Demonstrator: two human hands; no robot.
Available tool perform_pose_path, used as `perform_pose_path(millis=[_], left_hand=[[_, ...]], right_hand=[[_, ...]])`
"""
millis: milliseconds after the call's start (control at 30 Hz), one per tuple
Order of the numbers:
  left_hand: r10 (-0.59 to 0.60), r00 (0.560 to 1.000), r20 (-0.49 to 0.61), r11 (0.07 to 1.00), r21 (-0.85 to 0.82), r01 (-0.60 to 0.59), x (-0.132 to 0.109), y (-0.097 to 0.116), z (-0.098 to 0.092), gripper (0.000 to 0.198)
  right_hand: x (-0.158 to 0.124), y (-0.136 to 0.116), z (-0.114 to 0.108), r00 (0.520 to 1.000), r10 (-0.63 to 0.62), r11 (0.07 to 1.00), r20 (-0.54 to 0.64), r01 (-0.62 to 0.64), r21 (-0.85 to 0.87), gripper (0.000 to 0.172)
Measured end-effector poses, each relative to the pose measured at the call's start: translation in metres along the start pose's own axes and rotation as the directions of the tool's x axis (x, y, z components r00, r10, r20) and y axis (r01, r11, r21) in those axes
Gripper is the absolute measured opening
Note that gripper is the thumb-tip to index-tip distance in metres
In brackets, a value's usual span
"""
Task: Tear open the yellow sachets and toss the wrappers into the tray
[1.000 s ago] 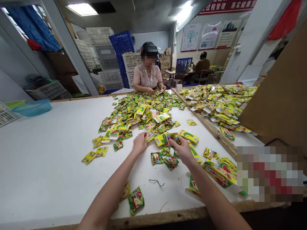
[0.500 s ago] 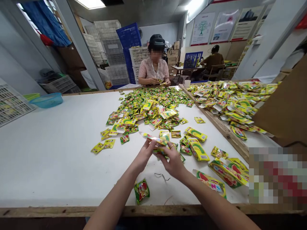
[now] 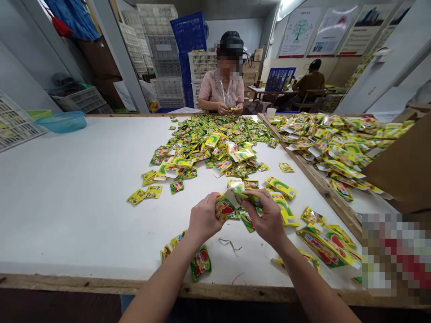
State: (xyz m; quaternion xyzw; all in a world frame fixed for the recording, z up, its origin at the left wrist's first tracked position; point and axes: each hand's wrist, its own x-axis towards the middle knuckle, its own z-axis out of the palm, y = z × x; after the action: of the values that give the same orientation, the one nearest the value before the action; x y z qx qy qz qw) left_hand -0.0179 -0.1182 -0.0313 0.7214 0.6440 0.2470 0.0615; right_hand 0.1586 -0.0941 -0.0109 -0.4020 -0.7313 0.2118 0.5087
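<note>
My left hand point(image 3: 204, 219) and my right hand point(image 3: 264, 213) hold a short strip of foil sachets point(image 3: 232, 201) between them, just above the white table point(image 3: 84, 202). The strip's yellow-green sachets have red print, and my fingers hide part of them. Loose sachets lie under and near my hands, including a red-printed sachet point(image 3: 201, 264) by my left forearm. A large heap of sachets point(image 3: 208, 143) spreads across the table ahead. Across it, a co-worker point(image 3: 224, 92) holds a sachet in both hands.
A wooden-edged section to the right holds another heap of sachets point(image 3: 336, 143). Long sachet strips point(image 3: 326, 246) lie at the lower right beside a pixelated patch point(image 3: 395, 255). A blue basin point(image 3: 63, 122), stacked crates point(image 3: 164, 58) and a cardboard sheet point(image 3: 400, 170) surround the table.
My hands have gone from resting apart on the sachets to holding a strip together above the table. The strip has turned, showing its red print. The view has tilted and shifted.
</note>
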Motion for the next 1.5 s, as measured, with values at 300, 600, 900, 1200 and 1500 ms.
perform_pose_path(millis=[300, 600, 900, 1200, 1500], left_hand=[[0.169, 0.985, 0.046, 0.959, 0.222, -0.175, -0.003, 0.0, -0.001, 0.035], [0.14, 0.989, -0.036, 0.99, 0.01, -0.14, -0.005, -0.003, 0.005, 0.04], [0.261, 0.964, 0.044, 0.936, 0.232, -0.264, -0.005, -0.002, 0.009, 0.032], [0.182, 0.983, -0.026, 0.967, 0.185, -0.174, -0.006, 0.002, 0.004, 0.032], [0.113, 0.994, 0.004, 0.989, -0.096, -0.112, -0.006, 0.0, 0.005, 0.046]], right_hand=[[-0.002, 0.011, 0.008, 0.941, 0.274, 0.931, 0.197, -0.31, 0.19, 0.027], [0.003, 0.005, -0.001, 0.963, 0.111, 0.993, 0.246, -0.101, -0.056, 0.013], [-0.009, 0.014, 0.012, 0.98, 0.161, 0.987, 0.116, -0.16, -0.022, 0.011], [-0.006, 0.001, 0.012, 0.99, 0.13, 0.99, -0.045, -0.132, -0.044, 0.02], [-0.016, 0.005, 0.022, 0.983, -0.018, 0.98, -0.183, -0.019, -0.198, 0.022]])
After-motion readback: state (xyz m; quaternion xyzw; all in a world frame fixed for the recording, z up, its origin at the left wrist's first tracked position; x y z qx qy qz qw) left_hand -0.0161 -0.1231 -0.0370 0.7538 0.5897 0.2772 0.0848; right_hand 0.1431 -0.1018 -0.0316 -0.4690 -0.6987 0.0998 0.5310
